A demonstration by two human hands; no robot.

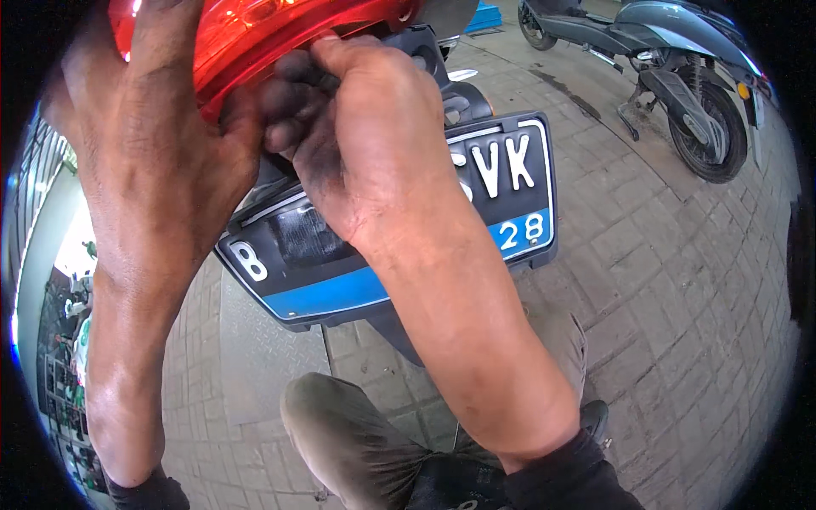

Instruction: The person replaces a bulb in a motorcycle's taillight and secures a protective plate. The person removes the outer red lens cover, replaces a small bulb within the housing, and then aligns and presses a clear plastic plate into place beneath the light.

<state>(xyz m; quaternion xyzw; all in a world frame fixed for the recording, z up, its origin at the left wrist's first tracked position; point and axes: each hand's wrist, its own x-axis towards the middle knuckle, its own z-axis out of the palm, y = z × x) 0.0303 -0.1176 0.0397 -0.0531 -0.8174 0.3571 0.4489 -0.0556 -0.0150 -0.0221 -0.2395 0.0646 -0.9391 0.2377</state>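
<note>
A glossy red tail light point(255, 42) fills the top of the view, running off its upper edge. My left hand point(161, 127) grips it from the left, fingers reaching up over it and the thumb tucked at its lower rim. My right hand point(374, 119) is turned palm upward beneath the light, with soot-dark fingers curled in and the thumb against the red edge. Whatever those fingers hold is hidden behind the hand. Just below, my right wrist crosses in front of a black and blue licence plate point(340, 293) in a black frame.
Another scooter point(680, 76) is parked on the paving point(646, 280) at the far right. A metal plate point(263, 357) lies on the ground at lower left. My bent knee point(340, 425) is below the licence plate. Something blue point(484, 17) stands at the top.
</note>
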